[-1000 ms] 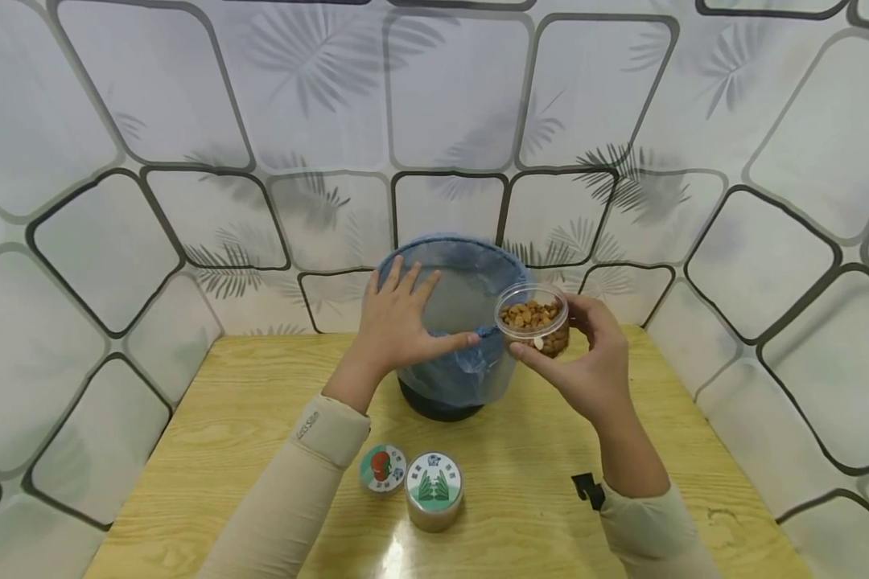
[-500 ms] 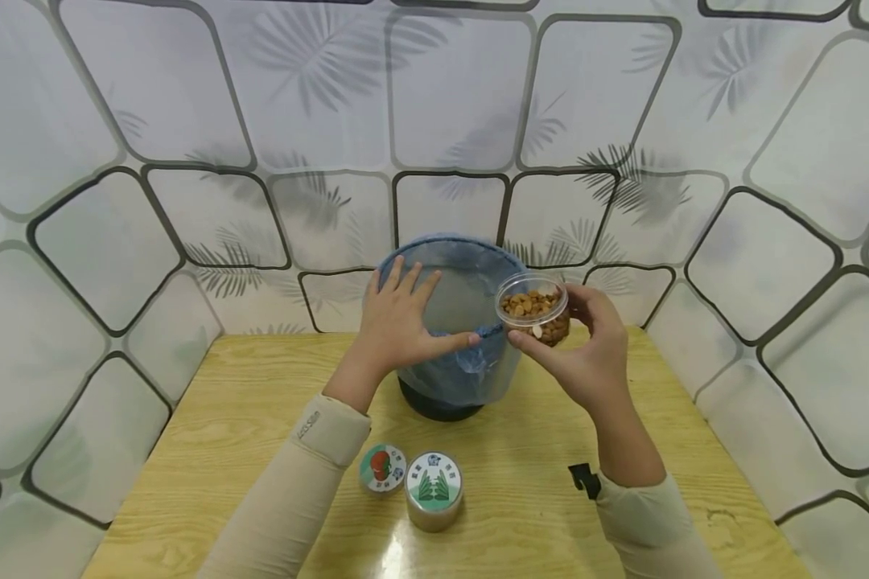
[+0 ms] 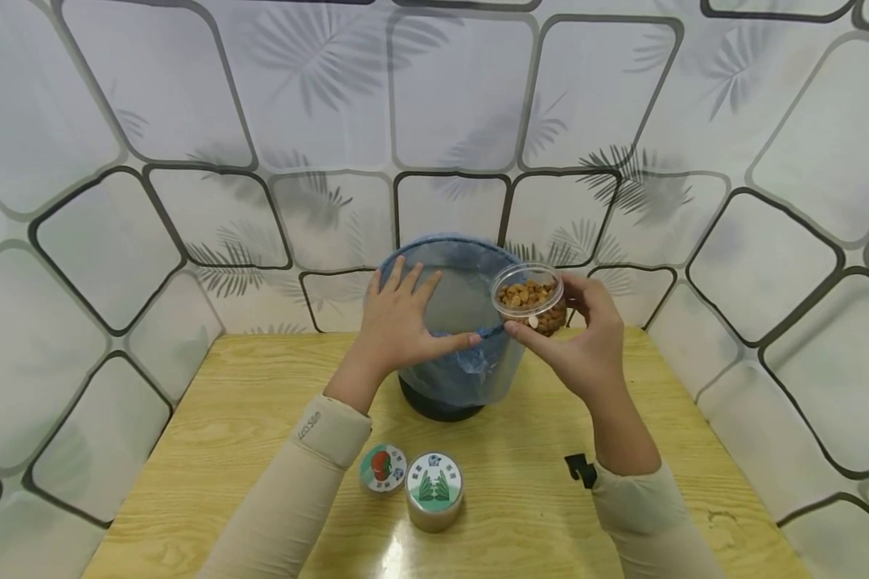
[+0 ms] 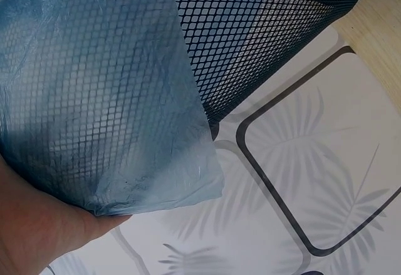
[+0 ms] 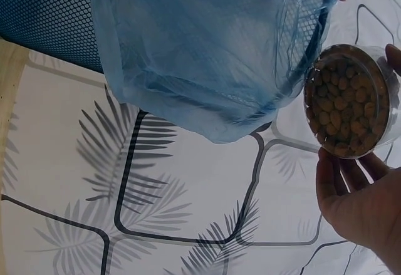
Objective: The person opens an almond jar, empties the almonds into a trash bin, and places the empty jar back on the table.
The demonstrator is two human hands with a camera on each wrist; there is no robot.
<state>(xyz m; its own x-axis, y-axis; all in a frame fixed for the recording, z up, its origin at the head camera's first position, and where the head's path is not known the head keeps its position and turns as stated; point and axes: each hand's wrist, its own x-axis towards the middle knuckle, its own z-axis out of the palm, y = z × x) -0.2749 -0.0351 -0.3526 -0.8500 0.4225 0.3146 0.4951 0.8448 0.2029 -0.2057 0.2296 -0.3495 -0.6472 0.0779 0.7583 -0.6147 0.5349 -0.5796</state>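
Observation:
A clear round plastic jar (image 3: 529, 301) of brown almonds has no lid on. My right hand (image 3: 585, 342) grips it from the right, thumb at the near side; in the right wrist view, fingers support the jar (image 5: 344, 103) close to the bin liner. The jar overlaps the right rim of a black mesh bin (image 4: 250, 43) lined with a thin blue plastic bag (image 3: 471, 374). Over the bin's left side, my left hand (image 3: 400, 326) lies with fingers spread, its thumb stretched along the front rim. The folded-over liner hangs down outside the mesh.
In front of the bin on the wooden table (image 3: 246, 402) stand a canister (image 3: 434, 492) with a green hand-pattern label and a round lid (image 3: 384, 468) with a red picture. A patterned cloth wall (image 3: 449, 96) rises behind. A black clip (image 3: 582, 470) hangs by my right cuff.
My right hand has lifted the jar of almonds slightly upward and a little left, toward the bin's opening. The left hand and the bin have stayed in place.

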